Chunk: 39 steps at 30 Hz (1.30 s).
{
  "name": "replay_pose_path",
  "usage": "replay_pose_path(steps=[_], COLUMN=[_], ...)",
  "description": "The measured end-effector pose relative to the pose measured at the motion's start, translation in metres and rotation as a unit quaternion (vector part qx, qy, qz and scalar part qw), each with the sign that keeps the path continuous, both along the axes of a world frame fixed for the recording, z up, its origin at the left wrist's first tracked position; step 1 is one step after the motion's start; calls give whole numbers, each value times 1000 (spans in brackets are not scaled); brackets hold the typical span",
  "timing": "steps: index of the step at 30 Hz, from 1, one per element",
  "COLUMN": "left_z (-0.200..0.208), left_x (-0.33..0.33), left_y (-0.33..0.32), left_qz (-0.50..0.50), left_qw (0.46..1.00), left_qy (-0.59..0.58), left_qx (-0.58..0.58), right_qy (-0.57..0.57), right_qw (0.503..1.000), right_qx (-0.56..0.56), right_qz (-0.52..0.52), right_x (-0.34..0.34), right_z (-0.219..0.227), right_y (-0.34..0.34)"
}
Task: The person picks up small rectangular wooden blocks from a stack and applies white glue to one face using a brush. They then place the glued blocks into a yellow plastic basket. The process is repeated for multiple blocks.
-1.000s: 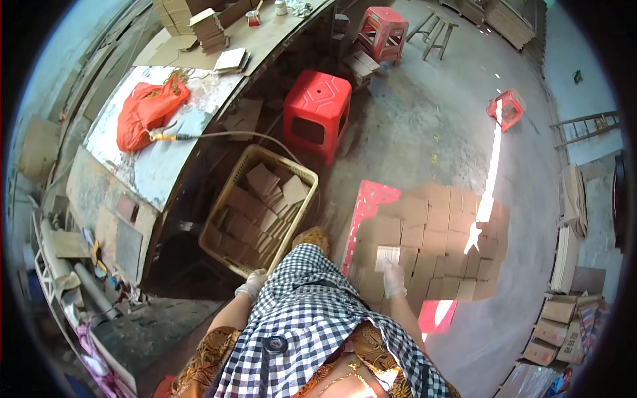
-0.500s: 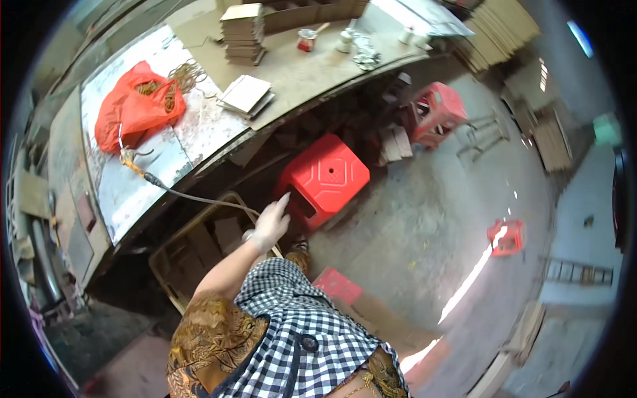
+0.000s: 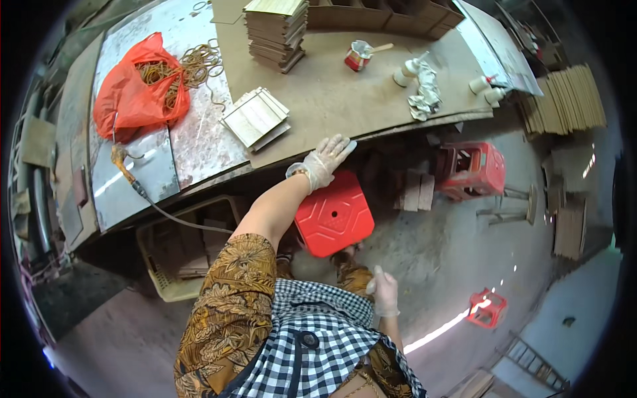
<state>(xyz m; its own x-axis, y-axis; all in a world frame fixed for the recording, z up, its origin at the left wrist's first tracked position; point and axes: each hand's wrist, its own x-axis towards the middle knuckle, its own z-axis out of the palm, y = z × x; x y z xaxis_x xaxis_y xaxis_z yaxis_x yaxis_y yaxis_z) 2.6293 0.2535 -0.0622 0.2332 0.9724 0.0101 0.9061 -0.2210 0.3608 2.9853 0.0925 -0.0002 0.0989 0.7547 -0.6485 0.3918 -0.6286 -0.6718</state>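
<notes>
My left hand (image 3: 325,164), in a thin pale glove, reaches to the table's front edge just above a red plastic stool (image 3: 335,212). Its fingers are stretched out and hold nothing. The stool stands on the floor in front of my legs, its square top with a round centre hole facing up. My right hand (image 3: 385,292), gloved too, hangs low at my right side by my knee. Its fingers look curled in and nothing shows in it. Closest to the left hand on the table (image 3: 318,93) lies a small stack of flat wooden pieces (image 3: 257,118).
A red bag of rubber bands (image 3: 142,93), a torch-like tool with a hose (image 3: 126,169), a tall panel stack (image 3: 275,33), a tub with a brush (image 3: 358,56) and white bottles (image 3: 406,71) are on the table. A yellow crate (image 3: 159,275) sits underneath. Another red stool (image 3: 474,169) stands right.
My left hand has moved up and right from beside the stool to the table edge. My right hand has come into view. The view has shifted, and the table now looks nearer.
</notes>
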Motion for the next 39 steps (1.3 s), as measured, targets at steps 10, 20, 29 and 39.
replay_pose_path(steps=[10, 20, 29, 39], left_z=[-42, -31, 110, 88], left_x=[-3, 2, -69, -238], left_y=[11, 13, 14, -23], left_qz=[16, 35, 118, 409], left_qw=[981, 994, 983, 858], left_qy=[157, 96, -105, -231], left_qx=[114, 35, 96, -209], right_qy=[-38, -158, -170, -100], right_qw=[736, 649, 627, 608], right_qx=[563, 577, 575, 630], right_qz=[375, 470, 497, 473], right_x=[-139, -196, -192, -197], right_z=[-10, -76, -75, -80], right_y=[347, 420, 426, 417])
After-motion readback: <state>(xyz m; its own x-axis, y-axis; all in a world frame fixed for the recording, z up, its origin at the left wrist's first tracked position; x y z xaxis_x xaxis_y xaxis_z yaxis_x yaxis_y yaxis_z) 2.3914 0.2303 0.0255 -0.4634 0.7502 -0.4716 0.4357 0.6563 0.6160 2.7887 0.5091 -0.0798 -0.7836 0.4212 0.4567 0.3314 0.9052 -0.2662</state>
